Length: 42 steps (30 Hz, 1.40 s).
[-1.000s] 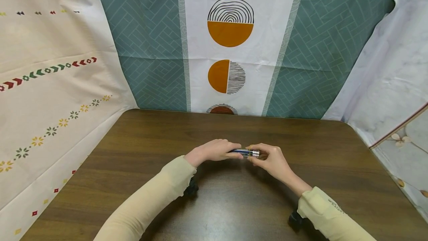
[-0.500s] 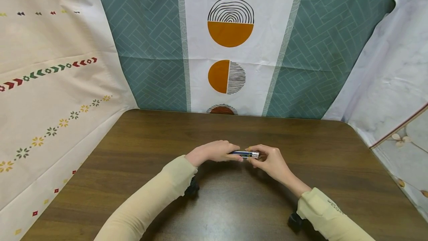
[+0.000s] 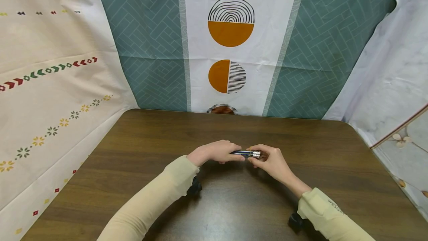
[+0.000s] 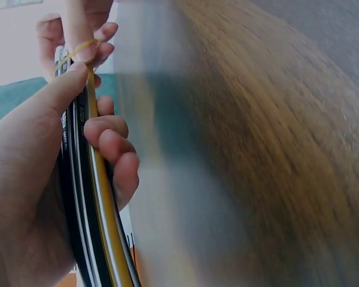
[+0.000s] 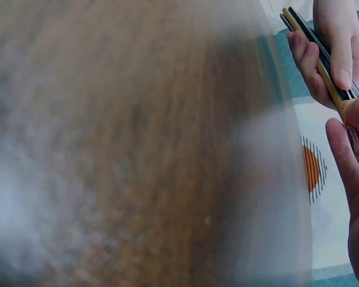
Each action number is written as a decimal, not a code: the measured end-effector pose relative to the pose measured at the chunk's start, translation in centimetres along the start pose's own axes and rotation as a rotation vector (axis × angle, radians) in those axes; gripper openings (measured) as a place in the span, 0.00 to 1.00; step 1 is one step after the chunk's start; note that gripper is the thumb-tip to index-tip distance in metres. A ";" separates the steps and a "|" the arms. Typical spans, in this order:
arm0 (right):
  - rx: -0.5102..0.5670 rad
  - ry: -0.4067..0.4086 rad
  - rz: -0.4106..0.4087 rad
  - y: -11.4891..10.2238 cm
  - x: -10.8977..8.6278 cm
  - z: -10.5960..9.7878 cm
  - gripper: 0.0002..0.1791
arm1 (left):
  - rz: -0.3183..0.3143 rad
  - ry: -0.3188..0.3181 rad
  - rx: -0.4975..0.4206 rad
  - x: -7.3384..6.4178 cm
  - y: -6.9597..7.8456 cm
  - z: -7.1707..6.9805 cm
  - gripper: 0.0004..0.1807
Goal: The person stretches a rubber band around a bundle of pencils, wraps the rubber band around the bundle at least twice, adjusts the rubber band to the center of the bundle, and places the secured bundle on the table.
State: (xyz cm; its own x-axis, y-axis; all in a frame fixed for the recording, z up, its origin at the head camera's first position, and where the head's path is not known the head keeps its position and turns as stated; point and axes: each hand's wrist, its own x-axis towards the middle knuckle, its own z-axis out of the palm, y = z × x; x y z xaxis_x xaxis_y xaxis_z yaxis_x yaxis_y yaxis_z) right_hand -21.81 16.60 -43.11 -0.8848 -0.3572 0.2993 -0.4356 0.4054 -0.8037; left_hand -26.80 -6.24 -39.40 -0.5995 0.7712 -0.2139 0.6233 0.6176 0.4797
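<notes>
A bundle of several pencils (image 3: 245, 154), striped dark with one yellow, is held level above the table. Its silvery ends point right. My left hand (image 3: 219, 151) grips the bundle, thumb along one side and fingers curled beneath, as the left wrist view shows. A thin yellow rubber band (image 4: 88, 44) circles the bundle near the silvery ends. My right hand (image 3: 275, 162) pinches this band at that end, and in the left wrist view the band passes over a finger. In the right wrist view the pencils (image 5: 324, 60) slant between both hands, with the ends partly behind my right fingers.
Below the hands lies a brown wooden table (image 3: 227, 203). A patterned teal and white cloth (image 3: 160, 47) hangs behind its far edge. Pale cloths hang at the left and right sides. Dark wrist-worn devices (image 3: 295, 220) sit under the sleeves.
Both hands stay almost in place with the bundle between them. The bundle has dipped very slightly, and the fingers around the rubber band have shifted a little.
</notes>
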 end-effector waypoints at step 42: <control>0.245 -0.111 0.196 0.6 1.5 0.6 0.16 | -0.093 0.284 -0.012 0.1 0.5 0.5 0.24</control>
State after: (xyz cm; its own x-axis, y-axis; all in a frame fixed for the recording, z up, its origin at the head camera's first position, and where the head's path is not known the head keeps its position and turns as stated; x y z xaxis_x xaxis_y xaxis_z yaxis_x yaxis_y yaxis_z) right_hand -23.32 15.81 -43.48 -0.9185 -0.3873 0.0798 -0.1941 0.2657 -0.9443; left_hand -26.30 -5.76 -39.62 -0.7714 0.6362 -0.0119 0.5539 0.6805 0.4797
